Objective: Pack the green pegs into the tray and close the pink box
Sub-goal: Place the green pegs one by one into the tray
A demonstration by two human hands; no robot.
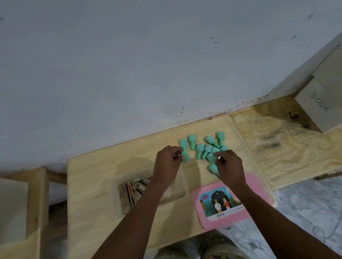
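Pegs (pixel 206 151) in pale green lie in a loose heap at the far side of the small wooden table (pixel 90 183), some on their sides, some overlapping, none yet in the tray (pixel 182 189). From the head view, the only one we have, our left hand (pixel 168 166) reaches over the tray and its fingertips pinch the leftmost peg (pixel 184 152) at the edge of the heap. Our right hand (pixel 230 167) rests on the near side of the heap with its fingers curled around a peg (pixel 213 169); whether the grip is fully closed we cannot tell, since the knuckles hide the fingertips.

The tray sits just under the left wrist, translucent, with what look like cards (pixel 133 188) stacked in its left part. The pink box lid (pixel 223 203), with a picture label, lies flat just beside the tray, under the right forearm.

We judge this to be the first gathering of pegs. To do it well, we should lift each peg clear of its neighbours so the heap does not scatter toward the table's far edge, carry them back to the open right part of the tray, and lay them side by side so the lid can later seat flat.
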